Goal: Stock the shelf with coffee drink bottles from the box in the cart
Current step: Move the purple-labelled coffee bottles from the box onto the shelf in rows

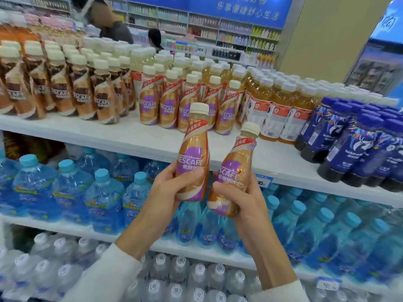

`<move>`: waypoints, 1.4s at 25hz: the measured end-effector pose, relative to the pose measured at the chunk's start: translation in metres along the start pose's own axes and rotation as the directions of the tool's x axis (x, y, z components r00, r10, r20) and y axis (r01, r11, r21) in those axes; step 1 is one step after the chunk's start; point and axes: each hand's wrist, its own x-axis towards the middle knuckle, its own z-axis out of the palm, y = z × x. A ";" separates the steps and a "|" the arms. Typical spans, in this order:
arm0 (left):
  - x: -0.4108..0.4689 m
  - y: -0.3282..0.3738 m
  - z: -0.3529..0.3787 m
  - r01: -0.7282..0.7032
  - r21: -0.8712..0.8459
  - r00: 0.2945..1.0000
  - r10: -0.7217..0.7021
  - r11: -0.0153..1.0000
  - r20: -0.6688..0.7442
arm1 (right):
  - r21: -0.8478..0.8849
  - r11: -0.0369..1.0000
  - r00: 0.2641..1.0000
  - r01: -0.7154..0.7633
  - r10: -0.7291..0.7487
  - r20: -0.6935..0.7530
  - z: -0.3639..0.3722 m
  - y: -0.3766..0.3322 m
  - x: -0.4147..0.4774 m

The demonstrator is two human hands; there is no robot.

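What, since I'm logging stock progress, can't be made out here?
- Cart and box: outside the head view's edges.
- Held bottles: lower labels covered by left hand and right hand.
- Shelf price tag: blurred, partly behind the right hand.
- Rear purple-label coffee rows: hidden by front bottles, uncountable.

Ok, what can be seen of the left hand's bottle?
The coffee bottle is plastic-looking, in a glossy tan sleeve with a purple patch, white Nescafe lettering and a red neck band, its cream cap on. It is held nearly upright before the white shelf, the left hand gripping its lower half, a second bottle close beside it.
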 end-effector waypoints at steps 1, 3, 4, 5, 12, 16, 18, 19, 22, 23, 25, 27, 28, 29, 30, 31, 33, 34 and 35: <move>0.008 0.002 -0.001 -0.011 0.018 1.000 0.011 1.000 -0.004 | -0.003 1.000 1.000 0.015 -0.015 -0.006 0.001 -0.003 0.005; 0.023 0.006 -0.006 -0.021 0.057 1.000 0.022 0.998 -0.013 | -0.012 0.999 0.999 0.045 -0.045 -0.007 0.004 -0.007 0.014; 0.030 0.008 -0.008 -0.022 0.083 1.000 0.023 0.996 -0.009 | -0.009 0.998 0.998 0.059 -0.059 -0.008 0.004 -0.008 0.019; 0.036 0.010 -0.009 -0.019 0.110 1.000 0.019 0.994 -0.002 | 0.000 0.998 0.997 0.071 -0.071 -0.011 0.004 -0.008 0.023; 0.059 0.019 -0.013 0.023 0.225 0.999 -0.028 0.974 0.019 | 0.097 0.994 0.998 0.059 -0.057 -0.022 0.004 -0.007 0.050; 0.059 0.018 -0.016 0.026 0.248 1.000 -0.029 0.968 0.008 | 0.063 0.996 0.998 0.057 -0.056 -0.010 0.002 -0.004 0.054; 0.061 0.021 -0.014 0.020 0.278 1.000 -0.018 0.960 -0.011 | 0.057 0.996 0.997 0.071 -0.071 0.002 0.002 -0.006 0.057; 0.063 0.023 -0.013 0.005 0.308 1.000 0.002 0.951 -0.022 | 0.050 0.995 0.996 0.090 -0.090 0.001 0.002 -0.008 0.061; 0.075 0.031 -0.008 -0.086 0.387 0.994 0.105 0.918 -0.029 | -0.037 0.984 0.984 0.175 -0.177 -0.038 0.000 -0.017 0.080; 0.082 0.033 -0.006 -0.117 0.412 0.990 0.138 0.904 -0.020 | -0.080 0.976 0.978 0.201 -0.204 -0.044 -0.001 -0.021 0.088; 0.097 0.034 -0.004 -0.159 0.473 0.985 0.174 0.866 0.011 | -0.148 0.962 0.969 0.231 -0.241 -0.058 -0.004 -0.028 0.105; 0.111 0.031 -0.003 -0.170 0.525 0.983 0.178 0.834 0.036 | -0.212 0.950 0.968 0.231 -0.247 -0.054 -0.007 -0.033 0.119; 0.115 0.027 -0.003 -0.170 0.542 0.984 0.175 0.823 0.043 | -0.237 0.946 0.971 0.220 -0.237 -0.045 -0.008 -0.033 0.124; 0.118 0.023 -0.004 -0.168 0.550 0.984 0.172 0.818 0.045 | -0.253 0.945 0.974 0.207 -0.223 -0.035 -0.009 -0.032 0.127; 0.120 0.018 -0.005 -0.164 0.551 0.985 0.169 0.818 0.041 | -0.262 0.945 0.977 0.196 -0.210 -0.026 -0.010 -0.030 0.129; 0.121 0.015 -0.006 -0.158 0.549 0.985 0.168 0.821 0.033 | -0.266 0.945 0.979 0.190 -0.201 -0.018 -0.012 -0.028 0.129; 0.122 0.011 -0.009 -0.155 0.546 0.986 0.166 0.823 0.029 | -0.278 0.941 0.980 0.192 -0.200 -0.001 -0.014 -0.024 0.129; 0.122 0.009 -0.010 -0.161 0.548 0.985 0.168 0.821 0.037 | -0.285 0.938 0.979 0.197 -0.202 0.012 -0.016 -0.022 0.128; 0.122 0.008 -0.010 -0.171 0.557 0.983 0.175 0.812 0.047 | -0.294 0.934 0.978 0.204 -0.205 0.028 -0.017 -0.021 0.128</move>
